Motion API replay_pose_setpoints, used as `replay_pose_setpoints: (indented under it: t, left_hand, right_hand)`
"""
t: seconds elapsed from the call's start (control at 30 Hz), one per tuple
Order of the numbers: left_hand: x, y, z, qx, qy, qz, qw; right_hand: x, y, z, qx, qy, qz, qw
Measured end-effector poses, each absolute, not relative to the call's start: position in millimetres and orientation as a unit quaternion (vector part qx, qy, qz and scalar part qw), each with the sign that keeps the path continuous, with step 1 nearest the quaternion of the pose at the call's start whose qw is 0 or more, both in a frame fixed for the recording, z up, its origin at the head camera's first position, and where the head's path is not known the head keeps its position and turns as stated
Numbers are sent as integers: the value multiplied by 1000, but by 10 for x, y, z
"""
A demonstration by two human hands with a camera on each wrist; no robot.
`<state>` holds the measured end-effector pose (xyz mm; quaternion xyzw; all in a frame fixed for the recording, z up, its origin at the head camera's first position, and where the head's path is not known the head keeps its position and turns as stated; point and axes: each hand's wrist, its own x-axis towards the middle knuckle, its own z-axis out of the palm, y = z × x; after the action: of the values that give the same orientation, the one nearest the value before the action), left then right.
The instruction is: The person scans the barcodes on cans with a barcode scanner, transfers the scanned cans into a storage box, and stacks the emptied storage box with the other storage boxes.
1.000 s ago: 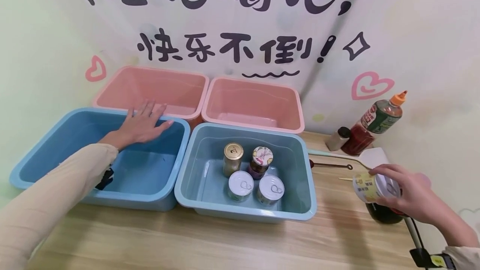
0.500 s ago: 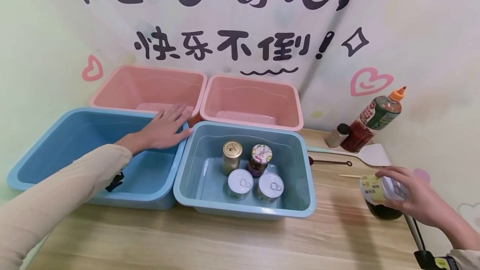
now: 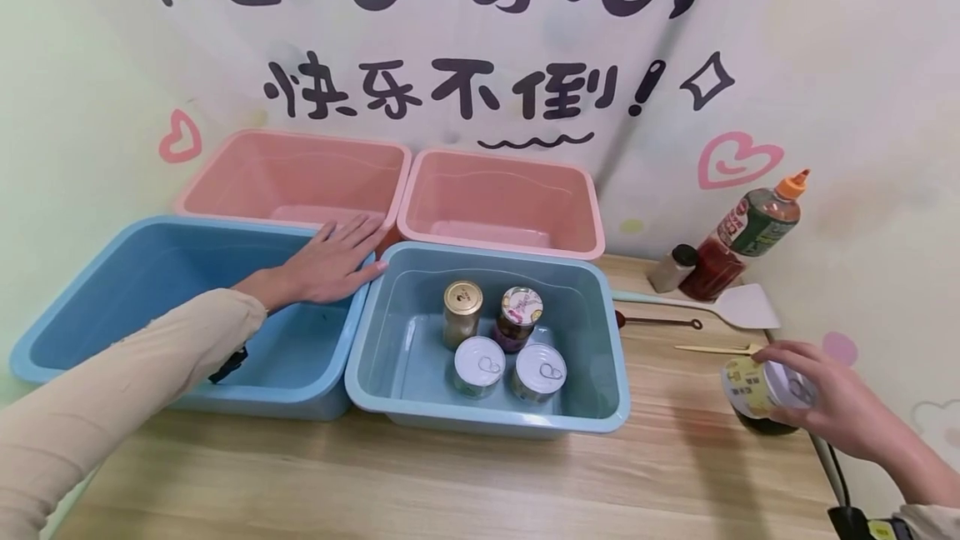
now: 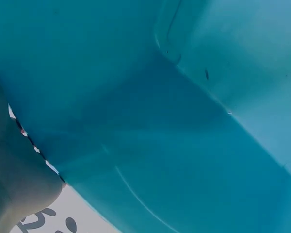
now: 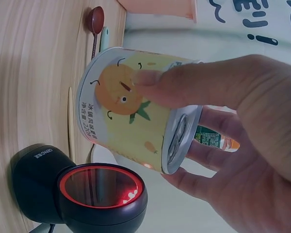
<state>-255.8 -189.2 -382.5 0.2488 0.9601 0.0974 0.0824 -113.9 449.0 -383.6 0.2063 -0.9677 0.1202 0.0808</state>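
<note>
At the right of the head view my right hand (image 3: 840, 398) grips a can with a pull tab and a yellow label (image 3: 746, 387). Up close in the right wrist view, the can (image 5: 136, 109) lies tilted on its side, my thumb on its orange fruit picture. It is just above a black tabletop scanner (image 5: 102, 187) with a red-lit ring. My left hand (image 3: 326, 267) lies flat with fingers straight over the right edge of the left blue bin (image 3: 330, 394), fingertips reaching over toward the pink bin behind. The left wrist view shows mostly this bin's blue inside wall (image 4: 208, 160).
The right blue bin (image 3: 491, 423) holds two pull-tab cans (image 3: 480, 365) and two lidded jars (image 3: 462, 311). Two pink bins (image 3: 506, 158) stand behind. At right are a sauce bottle (image 3: 742, 240), a small shaker (image 3: 672, 267), a white spatula (image 3: 746, 307) and a brown spoon (image 3: 660, 322).
My left hand has moved right to the edge between the blue bins. My right hand, still gripping the can, has shifted slightly right over the scanner.
</note>
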Motion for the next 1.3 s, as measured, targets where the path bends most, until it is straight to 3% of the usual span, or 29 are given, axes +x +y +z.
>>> replay_pose_setpoints:
  t: [0.23, 0.6, 0.83, 1.3]
  left_hand:
    - [-2559, -1882, -3816, 250, 961, 89, 77]
    - [-2555, -1885, -3854, 247, 963, 79, 71]
    - [-2560, -1904, -3862, 248, 964, 73, 66]
    - [-2567, -1921, -3886, 256, 963, 63, 57]
  right_hand:
    - [-1186, 4402, -3713, 222, -964, 125, 80]
    - [-1547, 3984, -3212, 260, -956, 116, 77]
    - [-1727, 3688, -2997, 245, -960, 134, 24]
    - [-2141, 3120, -2784, 268, -953, 138, -19]
